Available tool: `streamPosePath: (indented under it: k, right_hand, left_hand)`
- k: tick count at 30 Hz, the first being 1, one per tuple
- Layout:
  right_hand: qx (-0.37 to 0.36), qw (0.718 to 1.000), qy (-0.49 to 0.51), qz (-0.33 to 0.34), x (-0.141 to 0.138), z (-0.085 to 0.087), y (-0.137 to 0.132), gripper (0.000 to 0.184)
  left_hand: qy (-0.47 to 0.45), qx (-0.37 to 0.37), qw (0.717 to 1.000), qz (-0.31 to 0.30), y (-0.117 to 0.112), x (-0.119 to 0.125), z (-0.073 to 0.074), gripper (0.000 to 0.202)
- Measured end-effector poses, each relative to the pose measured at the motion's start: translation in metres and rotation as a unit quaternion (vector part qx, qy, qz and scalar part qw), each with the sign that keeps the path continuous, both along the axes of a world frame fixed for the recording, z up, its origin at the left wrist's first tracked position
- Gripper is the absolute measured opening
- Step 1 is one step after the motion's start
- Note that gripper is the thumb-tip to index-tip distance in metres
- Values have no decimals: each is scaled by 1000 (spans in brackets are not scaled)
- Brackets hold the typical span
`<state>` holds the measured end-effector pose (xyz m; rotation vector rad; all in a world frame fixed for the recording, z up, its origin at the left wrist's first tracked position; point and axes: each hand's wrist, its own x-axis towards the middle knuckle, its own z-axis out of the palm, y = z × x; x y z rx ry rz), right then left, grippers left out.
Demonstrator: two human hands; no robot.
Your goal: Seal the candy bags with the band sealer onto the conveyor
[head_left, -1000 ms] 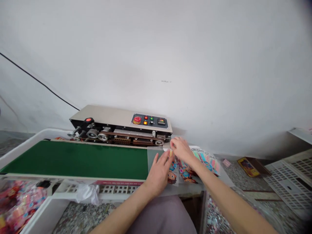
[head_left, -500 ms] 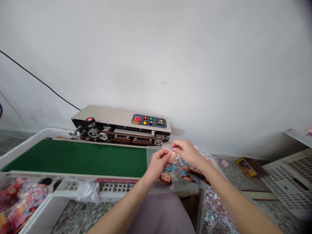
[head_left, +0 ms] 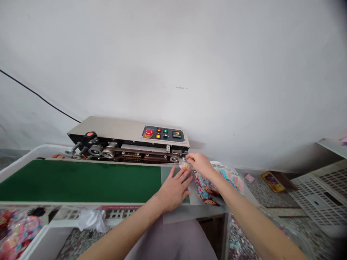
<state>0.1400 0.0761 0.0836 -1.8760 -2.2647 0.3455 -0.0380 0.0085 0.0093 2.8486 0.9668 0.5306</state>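
My left hand (head_left: 173, 187) lies flat, fingers spread, on a clear printed packet (head_left: 189, 180) at the right end of the green conveyor belt (head_left: 81, 180). My right hand (head_left: 199, 163) pinches the packet's top edge near the roller of the band sealer (head_left: 127, 139). More printed packets (head_left: 217, 184) with cartoon figures lie on a clear sheet (head_left: 176, 213) just right of my hands.
The sealer's control panel (head_left: 162, 133) shows a red button and lit lamps. A white crate (head_left: 320, 195) stands at the right, and a small yellow box (head_left: 271, 178) lies near it. Coloured packets (head_left: 13, 231) fill a bin at lower left. A black cable (head_left: 40, 97) runs along the wall.
The packet was lifted between both hands half a second ago; now it lies down at the belt's end, my left hand flat on it, my right hand at its top edge near the sealer.
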Motion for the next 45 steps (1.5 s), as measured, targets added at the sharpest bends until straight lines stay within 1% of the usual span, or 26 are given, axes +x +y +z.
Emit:
streamPosePath:
  k: [3, 4, 6, 8, 10, 12, 14, 17, 20, 22, 24, 26, 28, 29, 31, 33, 36, 38, 40, 42, 45]
  right_hand:
    - [30, 999, -15, -10, 21, 9, -17, 35]
    - [41, 999, -32, -15, 31, 12, -24, 35]
    - [60, 993, -95, -19, 53, 15, -40, 36]
    - [69, 983, -168, -16, 69, 12, -57, 35]
    - [77, 972, -220, -11, 76, 2, -72, 33]
    - [88, 965, -248, -7, 73, -10, -84, 33]
    - [85, 963, -256, -7, 65, -21, -92, 36]
    - [68, 966, -247, -22, 49, -28, -97, 37]
    - [54, 973, -225, -25, 33, -27, -98, 37]
    - [47, 976, -212, -18, 21, -26, -98, 38]
    - [52, 977, -205, -16, 10, -24, -98, 44]
    - [59, 978, -199, -4, 3, -22, -97, 50]
    - [55, 978, -200, 16, 0, -19, -96, 48]
    - [48, 977, -206, 21, 1, -17, -95, 46]
    - [36, 974, -225, 12, 3, -13, -93, 42]
    - [41, 971, -235, -4, 3, -11, -91, 39]
    - [70, 978, -199, 1, 0, -13, -94, 42]
    - [82, 982, -165, 28, -5, -19, -100, 44]
    - [89, 983, -153, 47, -9, -26, -106, 45]
    - [101, 981, -161, 39, -11, -33, -110, 45]
    - [108, 978, -176, 4, -13, -38, -107, 45]
  left_hand:
    - [3, -17, 1000, 22, 0, 0, -2, 56]
    - [2, -24, 999, 24, 0, -1, -1, 55]
    - [3, -41, 999, 24, 3, -5, 2, 53]
    - [13, -50, 998, 19, 7, -8, 4, 51]
    - [26, -43, 999, 18, 11, -10, 1, 50]
    - [34, -27, 999, 32, 11, -9, -4, 51]
    - [36, -15, 997, 67, 6, -6, -9, 52]
    - [36, -7, 992, 122, -4, 1, -12, 51]
    - [41, -3, 987, 157, -9, 0, -10, 51]
    - [48, -4, 983, 179, -9, -7, -7, 50]
    - [59, -9, 977, 204, -8, -20, -4, 50]
    - [67, -17, 970, 233, -7, -33, 2, 49]
    - [65, -22, 965, 251, -10, -42, 11, 46]
    - [58, -27, 966, 251, -12, -43, 15, 44]
    - [35, -46, 970, 237, -19, -37, 24, 40]
    - [8, -85, 970, 229, -25, -22, 32, 36]
    - [-24, -150, 953, 262, -28, 7, 39, 30]
    - [-35, -173, 942, 286, -24, 21, 40, 29]
    - [-41, -183, 935, 302, -19, 29, 38, 31]
    - [-45, -193, 929, 314, -13, 31, 36, 33]
    - [-49, -204, 923, 324, -8, 32, 33, 34]
